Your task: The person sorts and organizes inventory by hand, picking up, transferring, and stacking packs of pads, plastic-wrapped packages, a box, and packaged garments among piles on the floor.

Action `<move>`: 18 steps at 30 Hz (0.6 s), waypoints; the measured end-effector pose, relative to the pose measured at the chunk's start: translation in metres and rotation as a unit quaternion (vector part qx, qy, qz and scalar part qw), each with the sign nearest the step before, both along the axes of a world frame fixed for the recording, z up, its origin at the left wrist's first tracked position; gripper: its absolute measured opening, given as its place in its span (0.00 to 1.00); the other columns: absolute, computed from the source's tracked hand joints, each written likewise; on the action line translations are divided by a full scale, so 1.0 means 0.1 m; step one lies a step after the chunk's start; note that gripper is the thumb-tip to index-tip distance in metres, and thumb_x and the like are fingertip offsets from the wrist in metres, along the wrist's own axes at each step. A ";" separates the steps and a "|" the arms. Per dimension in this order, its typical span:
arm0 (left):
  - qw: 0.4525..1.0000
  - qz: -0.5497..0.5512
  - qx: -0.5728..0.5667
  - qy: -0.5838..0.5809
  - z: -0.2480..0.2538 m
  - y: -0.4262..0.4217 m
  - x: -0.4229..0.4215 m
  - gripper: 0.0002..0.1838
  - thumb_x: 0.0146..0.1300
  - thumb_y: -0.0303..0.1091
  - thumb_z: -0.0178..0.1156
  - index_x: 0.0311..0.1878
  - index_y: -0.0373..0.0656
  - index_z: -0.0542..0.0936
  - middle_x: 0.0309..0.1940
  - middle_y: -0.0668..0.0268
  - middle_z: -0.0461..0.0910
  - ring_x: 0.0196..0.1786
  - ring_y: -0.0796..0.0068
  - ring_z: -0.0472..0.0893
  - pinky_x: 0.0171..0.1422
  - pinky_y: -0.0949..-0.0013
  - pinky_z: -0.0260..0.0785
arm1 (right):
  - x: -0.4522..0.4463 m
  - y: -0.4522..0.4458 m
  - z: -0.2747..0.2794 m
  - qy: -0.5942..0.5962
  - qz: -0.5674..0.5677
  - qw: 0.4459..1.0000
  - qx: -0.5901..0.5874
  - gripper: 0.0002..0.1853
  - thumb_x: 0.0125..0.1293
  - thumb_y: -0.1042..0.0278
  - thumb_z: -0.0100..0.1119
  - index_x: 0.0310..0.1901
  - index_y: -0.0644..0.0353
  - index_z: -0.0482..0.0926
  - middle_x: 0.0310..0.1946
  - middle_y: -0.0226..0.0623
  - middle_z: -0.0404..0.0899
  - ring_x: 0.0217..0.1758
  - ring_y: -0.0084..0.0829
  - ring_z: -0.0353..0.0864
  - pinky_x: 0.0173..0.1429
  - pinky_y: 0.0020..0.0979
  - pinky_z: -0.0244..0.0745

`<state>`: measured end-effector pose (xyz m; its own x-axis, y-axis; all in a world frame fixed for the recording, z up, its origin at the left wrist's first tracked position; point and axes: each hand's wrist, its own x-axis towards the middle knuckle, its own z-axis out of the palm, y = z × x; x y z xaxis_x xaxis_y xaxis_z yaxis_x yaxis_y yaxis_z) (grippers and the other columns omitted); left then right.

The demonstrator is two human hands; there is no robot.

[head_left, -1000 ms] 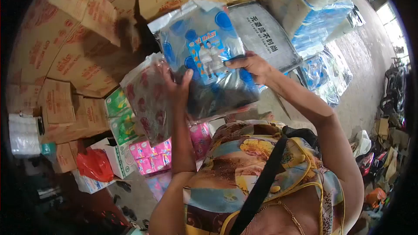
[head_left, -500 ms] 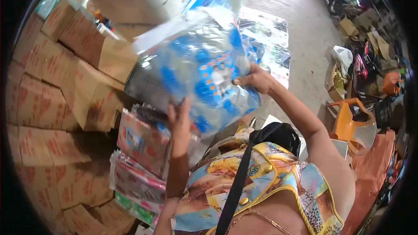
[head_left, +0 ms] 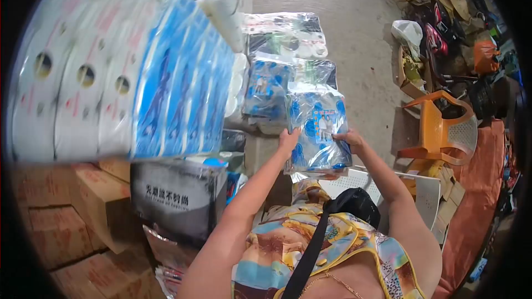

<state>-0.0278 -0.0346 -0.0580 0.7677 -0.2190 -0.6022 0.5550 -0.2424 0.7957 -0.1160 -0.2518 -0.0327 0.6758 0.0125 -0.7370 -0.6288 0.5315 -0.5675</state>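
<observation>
In front of my body is a clear plastic-wrapped pack (head_left: 317,158) with blue round patterns and a label picturing people. My left hand (head_left: 287,142) grips its left edge, with the thumb on top. At the opposite edge, my right hand (head_left: 351,138) holds it with the thumb over the front; the other fingers are mostly hidden. Just beyond lies a similar blue-patterned pack (head_left: 268,86). More wrapped packs (head_left: 285,39) lie on the floor behind it.
Tall wrapped bundles (head_left: 183,77) in white and blue rise at the left, above a grey printed pack (head_left: 177,196) and brown cartons (head_left: 105,205). An orange plastic chair (head_left: 435,127) stands at the right, near assorted clutter (head_left: 438,39) along that side of the concrete floor (head_left: 354,27).
The pack has come away from the cartons and sits lower and straighter between my hands. My left hand has moved right to its edge. The view has shifted, showing more tall bundles.
</observation>
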 end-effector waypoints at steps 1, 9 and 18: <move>0.999 -0.001 -0.029 0.025 -0.08 -0.12 0.09 0.18 0.51 0.43 0.58 0.38 0.38 0.71 0.29 0.67 0.72 0.30 0.80 0.69 0.33 0.72 0.64 | 0.07 -0.12 -0.12 0.004 -0.005 1.000 0.000 0.19 0.47 0.82 0.55 0.44 0.64 0.68 0.37 0.40 0.75 0.35 0.35 0.77 0.43 0.36 0.73; 0.997 -0.066 0.028 -0.015 -0.53 -0.87 1.03 0.25 0.49 0.48 0.57 0.39 0.33 0.71 0.35 0.54 0.74 0.37 0.66 0.73 0.41 0.66 0.64 | 0.93 -0.83 -0.43 -0.038 -0.041 0.996 -0.069 0.20 0.45 0.81 0.58 0.44 0.65 0.69 0.37 0.39 0.75 0.34 0.32 0.76 0.42 0.35 0.73; 0.858 -0.111 0.425 -0.266 -1.06 -0.82 1.64 0.35 0.46 0.50 0.58 0.57 0.48 0.59 0.55 0.53 0.58 0.56 0.52 0.59 0.54 0.47 0.51 | 1.54 -1.02 -1.24 0.056 -0.024 0.977 -0.203 0.42 0.36 0.73 0.68 0.55 0.60 0.55 0.46 0.41 0.67 0.46 0.38 0.69 0.48 0.37 0.65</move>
